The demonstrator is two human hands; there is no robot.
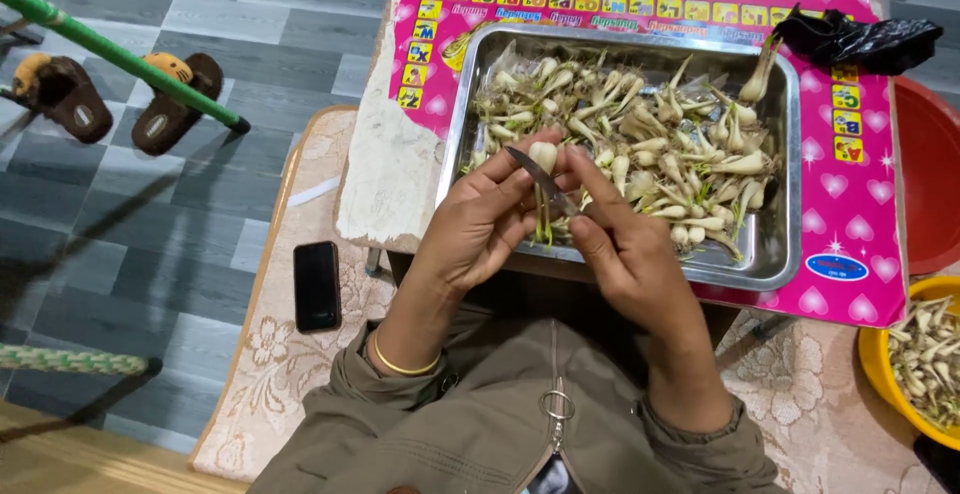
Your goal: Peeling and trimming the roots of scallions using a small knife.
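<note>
The tray (785, 244) is shiny, smooth steel, on a glossy pink plastic board (870, 204). The knife (535, 176) blade looks dull metal. The right bowl (872, 354) is smooth yellow plastic. The mat (280, 354) near it is woven patterned cloth, the floor (150, 214) matt grey tile.

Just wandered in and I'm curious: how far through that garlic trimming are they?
Some bulbs already sit in the yellow bowl. The left hand holds one garlic bulb while the right hand works a knife. The steel tray remains heaped.
</note>
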